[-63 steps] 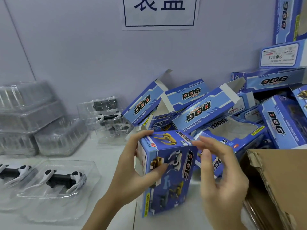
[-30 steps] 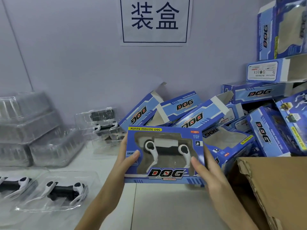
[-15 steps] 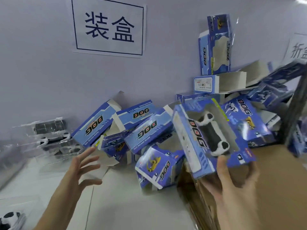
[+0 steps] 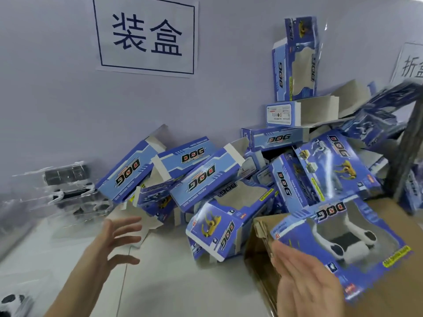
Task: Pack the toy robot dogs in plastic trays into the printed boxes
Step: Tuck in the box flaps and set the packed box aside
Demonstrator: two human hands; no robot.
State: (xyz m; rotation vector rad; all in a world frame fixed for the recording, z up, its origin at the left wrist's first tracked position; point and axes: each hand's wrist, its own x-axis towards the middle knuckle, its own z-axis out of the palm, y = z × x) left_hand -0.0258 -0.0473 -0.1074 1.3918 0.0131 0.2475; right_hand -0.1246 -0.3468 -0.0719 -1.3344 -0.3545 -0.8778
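Left hand (image 4: 119,239) hovers with fingers spread; right hand (image 4: 304,277) is flat, its fingers straight

we see printed boxes (image 4: 201,179): glossy blue card, raw grey inside the flaps | packed box (image 4: 338,245): clear film window | carton (image 4: 258,243): rough brown corrugated board | trays (image 4: 68,191): clear shiny plastic | wall sign (image 4: 146,35): matt white paper | surface (image 4: 160,282): smooth, pale

Head view, angled down, close
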